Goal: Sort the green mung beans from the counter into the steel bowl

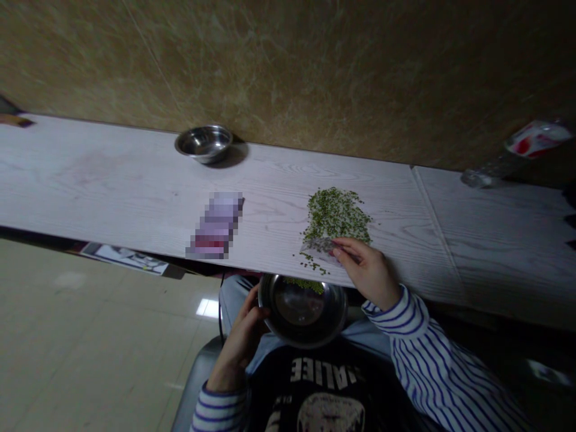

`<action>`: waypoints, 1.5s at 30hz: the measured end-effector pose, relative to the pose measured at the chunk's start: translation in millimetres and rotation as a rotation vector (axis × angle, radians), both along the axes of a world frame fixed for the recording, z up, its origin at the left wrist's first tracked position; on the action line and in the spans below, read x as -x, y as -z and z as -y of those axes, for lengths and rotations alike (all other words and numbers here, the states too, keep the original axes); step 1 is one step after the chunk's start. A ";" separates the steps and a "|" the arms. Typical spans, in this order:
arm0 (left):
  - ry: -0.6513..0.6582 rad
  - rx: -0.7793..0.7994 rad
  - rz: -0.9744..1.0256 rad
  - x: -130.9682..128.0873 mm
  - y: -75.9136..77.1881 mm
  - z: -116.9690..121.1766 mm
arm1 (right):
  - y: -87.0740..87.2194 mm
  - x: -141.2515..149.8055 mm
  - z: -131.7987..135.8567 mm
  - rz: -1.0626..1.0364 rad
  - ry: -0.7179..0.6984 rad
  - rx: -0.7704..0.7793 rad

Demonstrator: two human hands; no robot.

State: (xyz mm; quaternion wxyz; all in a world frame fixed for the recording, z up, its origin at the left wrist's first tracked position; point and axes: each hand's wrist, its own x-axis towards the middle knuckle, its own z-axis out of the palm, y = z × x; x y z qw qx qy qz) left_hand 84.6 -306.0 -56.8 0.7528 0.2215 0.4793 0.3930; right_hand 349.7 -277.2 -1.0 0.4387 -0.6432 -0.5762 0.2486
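In the head view, you have several things only partly readable. The oblong item [216, 225] left of centre is pixelated, so its surface cannot be made out. At the far right, the clear plastic bottle [535, 139] with a red-and-white label blurs toward its neck, and you cannot tell whether it stands upright or leans. A dark shape [570, 219] is cut off by the right edge. The far rim of the steel bowl [299, 333] at your lap meets the table's front edge; whether it tucks beneath is unclear.

Your left hand [245, 333] grips that bowl at its left side, thumb over the rim, the other fingers hidden behind the wall. Your right hand [369, 270] pinches a crumpled clear plastic piece [317, 247] between thumb and forefinger, its remaining fingers curled and mostly out of sight. The plastic lies at the near edge of the small green beans [335, 213], spread on the white table [112, 168]; more beans sit inside the bowl, along its far side.
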 end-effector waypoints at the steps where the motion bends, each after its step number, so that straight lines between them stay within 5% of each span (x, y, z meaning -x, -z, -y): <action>1: -0.017 0.003 -0.005 1.0 0.2 0.2 | -0.7 0.7 -0.8 0.003 -0.009 -0.001; 12: -0.036 0.005 -0.007 13.4 2.3 -0.9 | -3.6 15.6 -21.9 0.070 -0.120 -0.009; 26: 0.008 -0.017 0.012 14.3 2.6 -1.6 | -15.4 11.2 -15.1 0.019 -0.303 0.051; 36: 0.005 -0.025 0.053 -6.6 3.5 5.2 | 1.2 -7.8 17.8 -0.059 0.068 0.035; 45: -0.010 -0.011 0.007 -10.9 -3.0 12.6 | 7.7 24.6 16.2 -0.086 -0.007 0.052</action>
